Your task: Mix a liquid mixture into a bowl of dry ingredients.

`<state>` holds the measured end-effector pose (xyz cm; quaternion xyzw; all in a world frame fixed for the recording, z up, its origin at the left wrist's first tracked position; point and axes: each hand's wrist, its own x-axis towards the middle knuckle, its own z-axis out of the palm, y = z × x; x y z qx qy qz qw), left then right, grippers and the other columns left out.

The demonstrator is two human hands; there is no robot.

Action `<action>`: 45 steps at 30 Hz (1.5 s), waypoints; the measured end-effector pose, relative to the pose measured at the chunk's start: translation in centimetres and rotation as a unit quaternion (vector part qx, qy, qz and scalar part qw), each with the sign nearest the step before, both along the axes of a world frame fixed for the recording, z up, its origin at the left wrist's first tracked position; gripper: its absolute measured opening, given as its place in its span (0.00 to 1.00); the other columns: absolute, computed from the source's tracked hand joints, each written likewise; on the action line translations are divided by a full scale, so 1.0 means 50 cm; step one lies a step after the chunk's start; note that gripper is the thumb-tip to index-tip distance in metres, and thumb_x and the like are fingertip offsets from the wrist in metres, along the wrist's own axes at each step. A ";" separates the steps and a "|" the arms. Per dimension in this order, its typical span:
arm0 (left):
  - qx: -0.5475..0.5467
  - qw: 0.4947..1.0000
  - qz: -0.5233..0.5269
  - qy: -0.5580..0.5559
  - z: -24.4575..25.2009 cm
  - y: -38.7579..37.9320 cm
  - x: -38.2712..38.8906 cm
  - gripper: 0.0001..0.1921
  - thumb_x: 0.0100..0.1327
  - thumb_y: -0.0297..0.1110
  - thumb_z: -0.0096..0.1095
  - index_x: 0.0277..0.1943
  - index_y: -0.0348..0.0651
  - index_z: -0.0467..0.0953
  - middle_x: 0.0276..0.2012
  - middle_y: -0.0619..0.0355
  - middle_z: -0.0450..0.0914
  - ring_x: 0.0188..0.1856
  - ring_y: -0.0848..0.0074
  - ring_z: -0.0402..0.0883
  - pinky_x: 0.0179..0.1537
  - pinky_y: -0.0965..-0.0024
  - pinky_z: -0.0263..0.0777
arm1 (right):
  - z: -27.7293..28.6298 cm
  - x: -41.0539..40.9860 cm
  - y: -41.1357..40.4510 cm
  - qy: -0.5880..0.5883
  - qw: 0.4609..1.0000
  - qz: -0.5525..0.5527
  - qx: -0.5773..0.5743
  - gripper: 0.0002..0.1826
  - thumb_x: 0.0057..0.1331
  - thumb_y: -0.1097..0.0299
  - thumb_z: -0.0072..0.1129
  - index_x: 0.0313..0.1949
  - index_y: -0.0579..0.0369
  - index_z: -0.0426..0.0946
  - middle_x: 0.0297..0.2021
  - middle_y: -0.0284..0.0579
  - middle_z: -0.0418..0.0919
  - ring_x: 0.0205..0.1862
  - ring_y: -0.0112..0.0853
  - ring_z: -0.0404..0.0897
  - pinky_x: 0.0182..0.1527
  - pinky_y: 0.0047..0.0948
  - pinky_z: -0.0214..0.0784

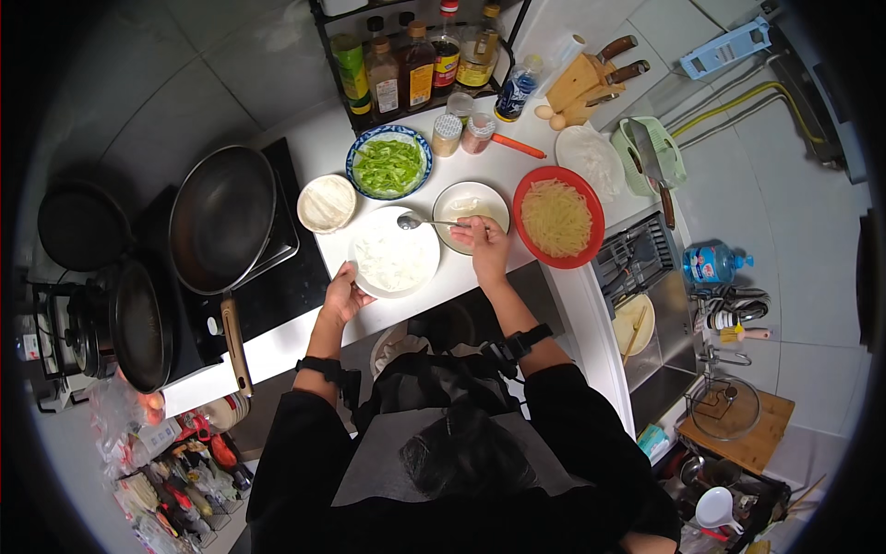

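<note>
My left hand [344, 293] grips the lower left rim of a white bowl [432, 257] that holds chopped white pieces, perhaps onion. Between the fingers of my right hand [484, 248] is the handle of a metal spoon [411, 221]. Its tip is over the white bowl's upper edge, while the handle crosses a cream bowl [486, 199] with a dark rim. A little pale, wet-looking matter lies in the cream bowl. Beside my right hand, a red plate [520, 225] carries pale yellow shreds, possibly potato. A blue-patterned bowl [352, 154] of sliced green vegetable stands behind the white bowl.
A frying pan [221, 218] rests on the black cooktop [284, 318] at left. Seasoning jars [446, 135], a rack of bottles [417, 69] and a knife block [578, 79] line the back. A cleaver [647, 149] lies across a green basket [668, 156], near the sink [671, 332].
</note>
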<state>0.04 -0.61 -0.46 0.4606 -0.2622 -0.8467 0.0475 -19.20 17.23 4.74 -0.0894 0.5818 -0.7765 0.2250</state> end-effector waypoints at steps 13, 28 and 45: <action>-0.002 1.000 0.010 -0.024 -0.001 0.001 -0.002 0.11 0.67 0.37 0.35 0.49 0.49 0.63 0.32 0.60 0.72 0.20 0.82 0.64 0.37 0.56 0.74 | 0.004 -0.109 0.144 -0.026 0.963 -0.236 -0.124 0.14 0.66 0.64 0.39 0.32 0.62 0.67 0.25 0.47 0.75 0.26 0.31 0.77 0.31 0.25 0.72; -0.008 1.000 0.006 -0.013 0.008 0.005 -0.004 0.10 0.67 0.36 0.36 0.48 0.48 0.63 0.32 0.60 0.71 0.20 0.82 0.65 0.35 0.58 0.75 | -0.066 -0.097 0.126 -0.064 0.976 -0.206 -0.001 0.15 0.66 0.64 0.39 0.28 0.64 0.68 0.22 0.46 0.74 0.22 0.30 0.77 0.26 0.23 0.72; -0.006 1.000 0.005 0.002 -0.010 -0.004 0.004 0.12 0.67 0.35 0.34 0.51 0.47 0.61 0.46 0.51 0.71 0.44 0.62 0.76 0.40 0.52 0.73 | -0.088 -0.111 0.119 -0.065 0.977 -0.205 0.000 0.18 0.67 0.63 0.37 0.30 0.68 0.67 0.25 0.49 0.73 0.25 0.33 0.78 0.30 0.26 0.75</action>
